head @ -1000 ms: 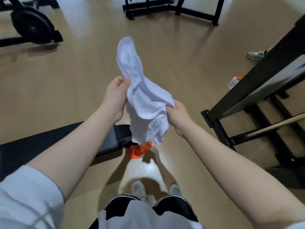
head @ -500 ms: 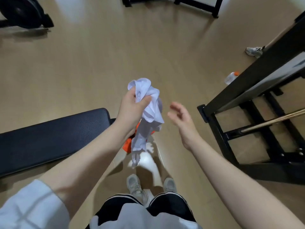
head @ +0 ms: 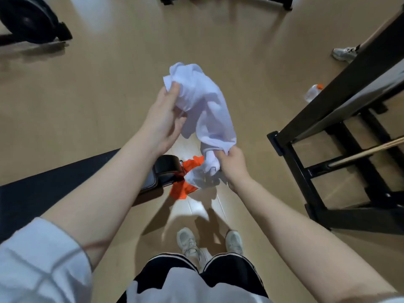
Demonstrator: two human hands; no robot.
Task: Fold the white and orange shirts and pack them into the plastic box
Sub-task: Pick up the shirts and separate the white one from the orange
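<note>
White shirt [head: 203,106]: crumpled, unfolded, held in the air above the black bench [head: 65,182], bunched at the top, twisted into a loose rope slanting down to the right, lower end hanging in rumpled folds just past the bench's padded end. Orange shirt [head: 185,189]: bright, crumpled, lying off that same end of the bench, right beside it, mostly hidden behind the white shirt's hanging tail. Plastic box not seen.
</note>
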